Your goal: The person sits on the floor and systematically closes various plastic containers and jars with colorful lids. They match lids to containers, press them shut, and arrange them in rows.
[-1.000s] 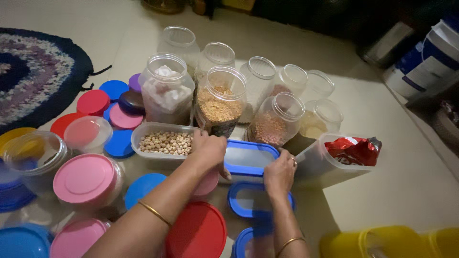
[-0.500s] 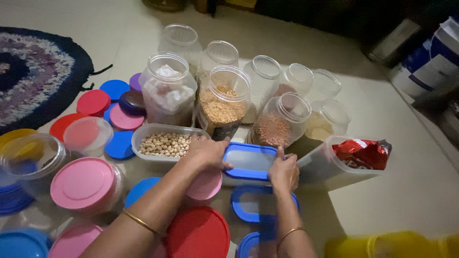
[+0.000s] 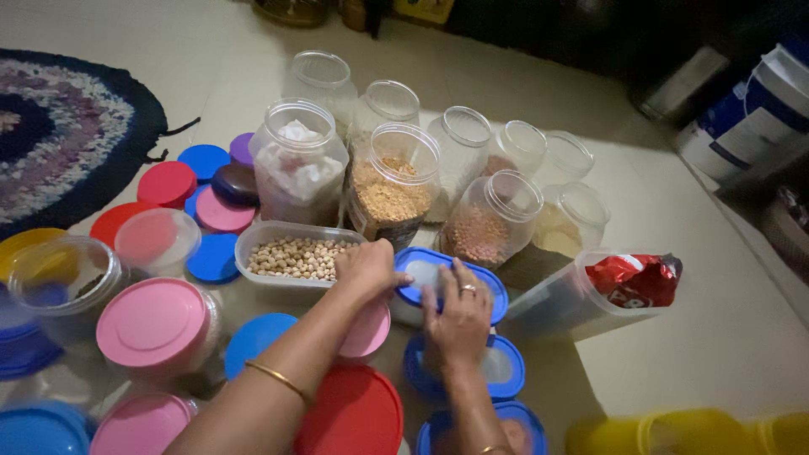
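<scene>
Both my hands press on a blue-rimmed rectangular lid [image 3: 484,278] that sits on a clear box. My left hand [image 3: 366,268] grips the lid's left end, and my right hand [image 3: 459,316], with a ring on it, lies flat on the lid's front edge. Just left of it stands an open oblong tub of chickpeas [image 3: 291,257], touching my left hand. Another blue-rimmed lidded box [image 3: 506,371] lies below my right hand.
Several open clear jars [image 3: 392,185] of grains and pulses stand behind. Loose red, blue, pink and purple lids [image 3: 202,202] lie at left, with a pink-lidded tub [image 3: 152,324]. A tilted clear container with a red packet [image 3: 632,278] is at right. A round rug [image 3: 59,135] lies far left.
The blue-rimmed lid has come down onto its box, and both hands have shifted from holding it to pressing on it. The view has tilted slightly.
</scene>
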